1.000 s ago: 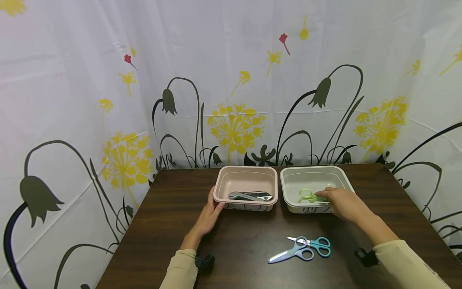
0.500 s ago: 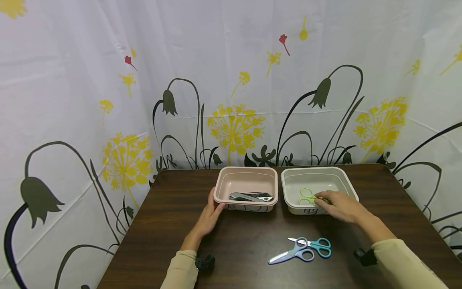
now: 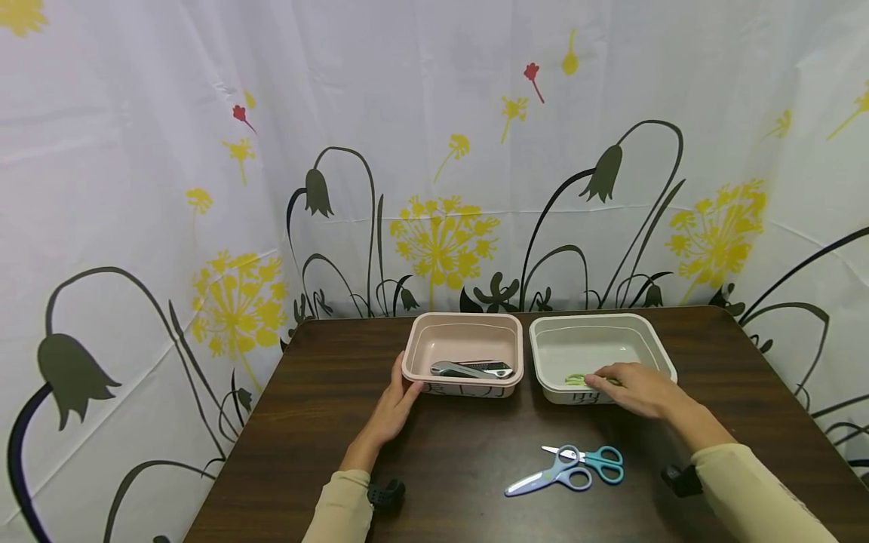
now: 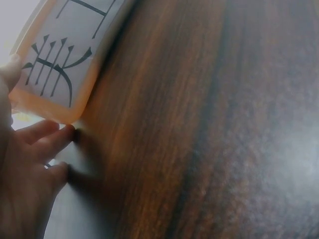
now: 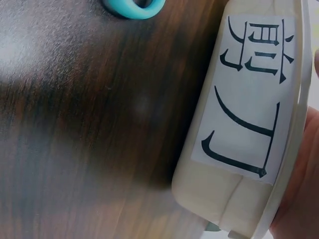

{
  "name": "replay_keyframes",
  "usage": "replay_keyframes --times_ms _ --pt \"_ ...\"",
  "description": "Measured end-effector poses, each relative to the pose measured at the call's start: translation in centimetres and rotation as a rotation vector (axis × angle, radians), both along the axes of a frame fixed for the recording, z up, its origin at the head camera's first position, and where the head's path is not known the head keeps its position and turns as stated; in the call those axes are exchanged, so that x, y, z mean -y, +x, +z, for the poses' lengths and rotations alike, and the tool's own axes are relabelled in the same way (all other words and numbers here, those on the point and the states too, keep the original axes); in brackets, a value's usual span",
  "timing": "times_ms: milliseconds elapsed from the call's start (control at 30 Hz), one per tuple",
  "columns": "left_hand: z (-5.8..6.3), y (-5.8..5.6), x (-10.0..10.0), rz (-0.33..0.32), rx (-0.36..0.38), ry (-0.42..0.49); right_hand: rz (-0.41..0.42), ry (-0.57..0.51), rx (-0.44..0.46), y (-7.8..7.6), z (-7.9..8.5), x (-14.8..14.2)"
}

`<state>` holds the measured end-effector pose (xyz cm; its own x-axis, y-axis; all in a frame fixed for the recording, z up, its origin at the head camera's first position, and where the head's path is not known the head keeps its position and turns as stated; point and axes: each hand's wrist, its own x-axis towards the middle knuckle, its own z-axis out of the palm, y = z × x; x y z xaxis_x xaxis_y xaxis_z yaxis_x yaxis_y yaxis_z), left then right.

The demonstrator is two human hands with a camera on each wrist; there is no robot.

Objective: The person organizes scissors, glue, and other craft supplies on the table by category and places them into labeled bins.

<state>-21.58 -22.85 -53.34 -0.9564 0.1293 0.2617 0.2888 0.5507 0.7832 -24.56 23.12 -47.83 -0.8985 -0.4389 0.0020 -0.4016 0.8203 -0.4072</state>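
My left hand [image 3: 392,403] holds the left front corner of a pink plastic bin [image 3: 468,329], its thumb at the front rim and its fingers along the side. Inside that bin lie utility knives [image 3: 468,369], one grey and one black and white. My right hand [image 3: 638,388] reaches over the front rim of the pale grey-green bin [image 3: 591,323], pinching green-handled scissors [image 3: 575,379] low inside it. Their blades are hidden. In the right wrist view the bin's wall hides most of this hand. Lavender scissors [image 3: 546,477] and teal-handled scissors [image 3: 604,464] overlap on the table.
Both bins stand side by side near the back edge of the dark wooden table [image 3: 326,362]. Paper labels with black characters, such as this label [image 5: 249,94], are on their fronts. A flower-patterned curtain [image 3: 434,151] hangs right behind the table.
The green scissors have tipped lower in the bin, so their handle loops now look flattened. My right hand has shifted slightly towards the front rim. The left hand has stayed put.
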Motion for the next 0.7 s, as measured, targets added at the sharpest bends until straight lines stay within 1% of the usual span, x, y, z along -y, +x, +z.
replay_keyframes --times_ms 333,500,700 --pt "-0.09 -0.03 0.11 -0.006 0.008 0.007 -0.051 0.084 0.058 0.29 0.36 -0.07" --pt "-0.13 -0.07 0.14 -0.006 0.011 0.009 -0.051 0.089 0.034 0.37 0.45 -0.18" --pt "-0.25 -0.13 0.17 -0.008 -0.006 0.002 -0.053 0.093 -0.014 0.63 0.51 -0.52"
